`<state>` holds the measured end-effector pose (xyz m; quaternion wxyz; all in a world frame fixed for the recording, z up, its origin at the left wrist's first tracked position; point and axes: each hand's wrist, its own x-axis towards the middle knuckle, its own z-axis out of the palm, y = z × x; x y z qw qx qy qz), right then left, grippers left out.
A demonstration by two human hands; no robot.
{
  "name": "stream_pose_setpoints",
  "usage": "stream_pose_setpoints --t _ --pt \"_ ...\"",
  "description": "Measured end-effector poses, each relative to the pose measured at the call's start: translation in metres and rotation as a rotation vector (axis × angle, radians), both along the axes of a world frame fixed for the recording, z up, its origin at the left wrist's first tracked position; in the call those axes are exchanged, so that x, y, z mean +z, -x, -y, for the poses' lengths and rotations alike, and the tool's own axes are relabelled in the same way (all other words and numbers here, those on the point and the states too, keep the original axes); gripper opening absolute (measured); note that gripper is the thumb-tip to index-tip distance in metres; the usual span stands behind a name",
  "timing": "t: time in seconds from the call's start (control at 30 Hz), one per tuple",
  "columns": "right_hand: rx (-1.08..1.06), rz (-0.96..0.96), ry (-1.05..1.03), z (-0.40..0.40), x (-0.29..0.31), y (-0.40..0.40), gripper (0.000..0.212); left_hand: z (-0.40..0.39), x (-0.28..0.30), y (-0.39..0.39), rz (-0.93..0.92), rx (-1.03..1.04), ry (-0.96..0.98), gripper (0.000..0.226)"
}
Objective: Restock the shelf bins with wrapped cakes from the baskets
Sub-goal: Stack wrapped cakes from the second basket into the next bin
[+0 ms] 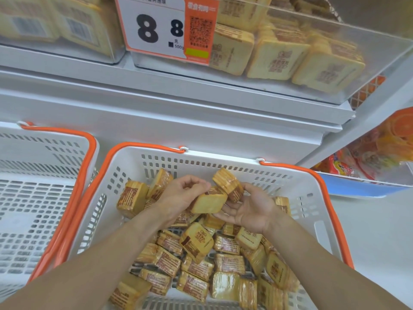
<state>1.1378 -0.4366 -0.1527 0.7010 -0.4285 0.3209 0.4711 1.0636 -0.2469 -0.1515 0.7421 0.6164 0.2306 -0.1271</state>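
Observation:
A white basket with orange handles (308,198) holds several wrapped yellow cakes (196,242). Over the basket's middle, my left hand (178,194) grips a wrapped cake (207,203) with its fingers curled over the top. My right hand (248,209) lies palm up beside it, fingers curled around a second wrapped cake (228,183) and touching the first one from below. Above, a clear shelf bin (357,41) is stacked with the same wrapped cakes (274,59).
A second white basket (44,175) stands at the left with no cakes showing in it. A price sign (165,27) hangs on the bin's front. Another clear bin (55,27) of cakes is at upper left. Orange snack packets (380,151) lie on a shelf at right.

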Motion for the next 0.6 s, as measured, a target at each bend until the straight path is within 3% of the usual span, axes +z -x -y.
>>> stream_pose_setpoints --t 0.1,0.27,0.4,0.6 --pt "-0.085 -0.007 -0.006 0.003 0.001 -0.002 0.045 -0.003 -0.001 0.003 -0.09 -0.118 0.004 0.063" --pt "-0.083 0.025 -0.021 0.006 -0.001 0.0 0.053 -0.007 -0.005 0.008 -0.11 -0.287 -0.149 0.051" --pt "-0.08 0.101 -0.091 0.014 -0.002 0.003 0.052 -0.013 -0.01 0.008 -0.033 -0.247 -0.297 0.068" --pt "-0.092 0.213 -0.374 0.023 -0.004 -0.002 0.071 -0.019 -0.022 0.015 -0.04 -0.202 -0.126 0.075"
